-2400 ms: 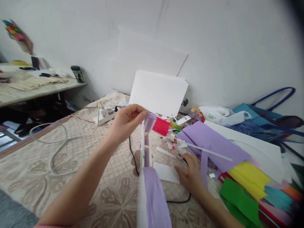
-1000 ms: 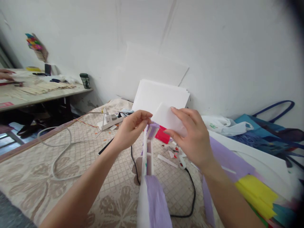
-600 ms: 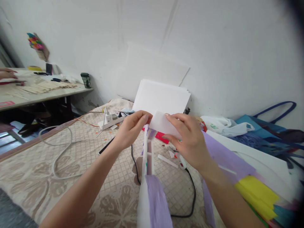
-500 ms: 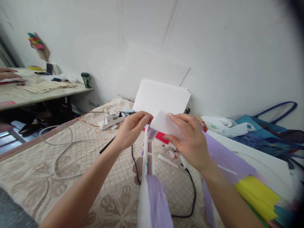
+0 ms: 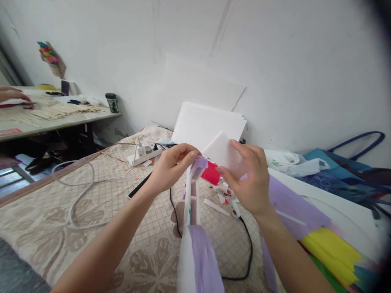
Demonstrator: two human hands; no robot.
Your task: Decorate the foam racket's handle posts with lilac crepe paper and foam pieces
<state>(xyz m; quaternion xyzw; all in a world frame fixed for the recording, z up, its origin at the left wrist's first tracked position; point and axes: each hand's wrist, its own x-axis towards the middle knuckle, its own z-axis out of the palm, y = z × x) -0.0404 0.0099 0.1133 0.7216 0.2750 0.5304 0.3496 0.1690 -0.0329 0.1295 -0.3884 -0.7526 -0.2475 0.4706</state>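
My right hand (image 5: pixel 249 175) pinches a flat white foam board piece (image 5: pixel 224 152) between thumb and fingers, up in front of the leaning white sheets. My left hand (image 5: pixel 174 167) closes its thumb and fingertips on the far end of a long white frame (image 5: pixel 187 203), where a bit of purple paper (image 5: pixel 200 163) is attached. The near end of that frame is covered with crinkled purple paper (image 5: pixel 204 260). Beyond the frame's far end, a red piece (image 5: pixel 211 173) lies on the table. A glue gun (image 5: pixel 235 205) with a black cord rests right of the frame.
A power strip (image 5: pixel 145 155) and a white cable (image 5: pixel 73 203) lie to the left. White sheets (image 5: pixel 204 124) lean on the wall. Purple sheets (image 5: pixel 293 203), yellow paper (image 5: pixel 331 252) and a blue bag (image 5: pixel 324 162) are at right. Another person's hand (image 5: pixel 14 94) is at the far-left table.
My right hand has moved the white piece up and to the right, away from my left hand and the frame's end. More of the purple paper and the red piece shows now.
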